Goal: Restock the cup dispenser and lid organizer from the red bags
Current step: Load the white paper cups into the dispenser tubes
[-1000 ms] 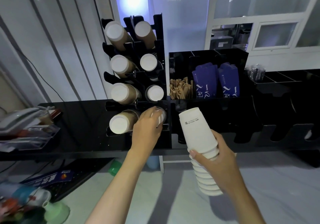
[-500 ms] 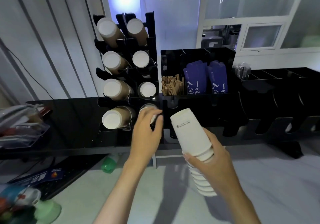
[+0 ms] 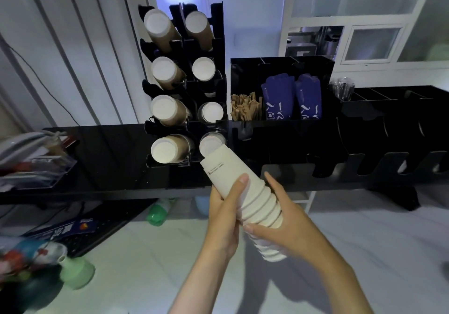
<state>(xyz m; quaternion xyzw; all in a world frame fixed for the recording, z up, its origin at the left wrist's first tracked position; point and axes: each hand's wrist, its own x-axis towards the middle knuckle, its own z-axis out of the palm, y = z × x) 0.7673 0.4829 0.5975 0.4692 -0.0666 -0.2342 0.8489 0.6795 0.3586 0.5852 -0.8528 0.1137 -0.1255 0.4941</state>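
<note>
Both hands grip nested stack of white paper cups (image 3: 245, 192): left hand (image 3: 224, 214) wraps upper part, right hand (image 3: 279, 226) lower; top cup tilts against bottom-right slot of black tiered cup dispenser (image 3: 220, 46).

One head-worn camera looks forward and down, close above the counter (image 3: 109, 148), facing the wall-side racks.

We see brown wooden stir sticks (image 3: 245, 108) beside two dark blue paper packets (image 3: 292, 99) (white markings, unreadable), a clear plastic tray (image 3: 36, 170) far left, a green bottle (image 3: 158, 212) below.
</note>
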